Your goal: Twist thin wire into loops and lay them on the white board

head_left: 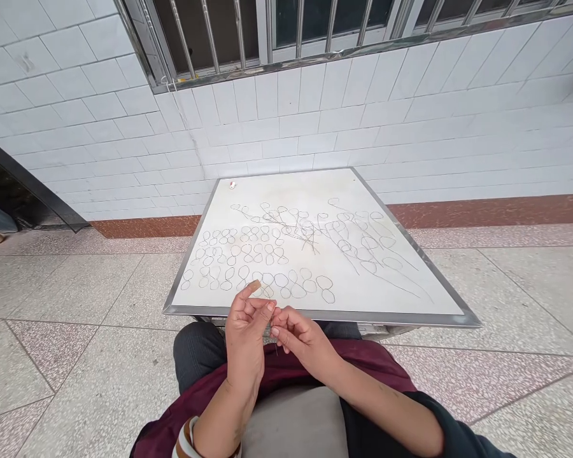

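My left hand (246, 327) is closed in a pinch at the near edge of the white board, one finger raised with a yellowish wrap or tip on it. Fingertip to fingertip with it, my right hand (302, 337) pinches too. Between them is a thin dark wire (276, 348), its end hanging below the fingers; most of it is hidden. Just beyond my hands, rows of small wire loops (270, 280) joined in clusters lie on the board. Farther back is a tangle of looped wires with long stems (296, 226). Single-looped wire stems (386, 254) spread out on the right.
The white board tabletop (286, 181) has a grey metal rim and stands close to a white tiled wall (248, 133). A small red-and-white object (232, 185) sits at its far left corner. Above is a barred window (300, 28). My lap is against the near edge.
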Tool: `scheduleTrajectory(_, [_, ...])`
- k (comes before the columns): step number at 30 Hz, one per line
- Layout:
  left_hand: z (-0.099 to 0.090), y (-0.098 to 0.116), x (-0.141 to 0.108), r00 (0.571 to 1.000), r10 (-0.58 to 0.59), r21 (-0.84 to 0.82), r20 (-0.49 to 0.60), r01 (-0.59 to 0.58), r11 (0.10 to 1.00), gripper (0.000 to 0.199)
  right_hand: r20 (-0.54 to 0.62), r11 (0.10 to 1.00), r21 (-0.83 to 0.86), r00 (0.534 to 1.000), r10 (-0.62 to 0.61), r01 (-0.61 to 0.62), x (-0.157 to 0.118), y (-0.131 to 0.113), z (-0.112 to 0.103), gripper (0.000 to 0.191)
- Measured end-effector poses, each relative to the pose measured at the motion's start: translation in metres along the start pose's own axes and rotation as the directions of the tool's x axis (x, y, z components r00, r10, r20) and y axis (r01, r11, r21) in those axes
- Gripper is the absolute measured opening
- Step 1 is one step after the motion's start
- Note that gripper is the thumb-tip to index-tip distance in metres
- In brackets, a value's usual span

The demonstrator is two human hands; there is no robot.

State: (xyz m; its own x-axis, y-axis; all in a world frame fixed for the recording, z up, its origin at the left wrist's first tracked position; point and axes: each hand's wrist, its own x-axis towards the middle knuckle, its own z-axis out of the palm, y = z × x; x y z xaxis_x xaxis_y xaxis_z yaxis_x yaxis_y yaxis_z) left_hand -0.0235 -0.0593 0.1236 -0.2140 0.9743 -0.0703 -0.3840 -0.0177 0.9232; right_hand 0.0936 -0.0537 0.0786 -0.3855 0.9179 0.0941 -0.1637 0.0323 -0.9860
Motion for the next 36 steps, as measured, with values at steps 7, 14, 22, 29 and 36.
scheduleTrajectory(7, [-0.007, -0.001, 0.002, 1.0, 0.025, 0.044, 0.0, -0.025, 0.999, 0.044, 0.087, 0.999, 0.03, 0.996, 0.025, -0.027, -0.001, 0.002, 0.0, 0.023])
scheduleTrajectory(14, [-0.006, 0.011, 0.003, 0.997, -0.029, -0.114, -0.074, 0.02, 0.993, 0.052, 0.135, 0.994, 0.081, 0.987, -0.088, 0.077, -0.008, 0.002, -0.004, 0.017])
scheduleTrajectory(22, [0.005, 0.012, 0.0, 0.974, -0.207, -0.354, -0.091, 0.163, 0.921, 0.05, -0.163, 0.943, -0.07, 0.929, -0.332, 0.325, -0.004, 0.005, -0.004, 0.013])
scheduleTrajectory(29, [0.002, 0.017, -0.005, 0.987, -0.158, -0.272, -0.031, 0.144, 0.951, 0.052, -0.251, 0.945, 0.222, 0.951, -0.182, 0.24, -0.003, 0.008, -0.007, 0.018])
scheduleTrajectory(36, [0.003, 0.031, -0.017, 0.987, -0.155, -0.158, 0.035, 0.158, 0.975, 0.054, -0.237, 0.902, 0.396, 0.968, -0.08, 0.172, -0.002, -0.01, -0.006, 0.028])
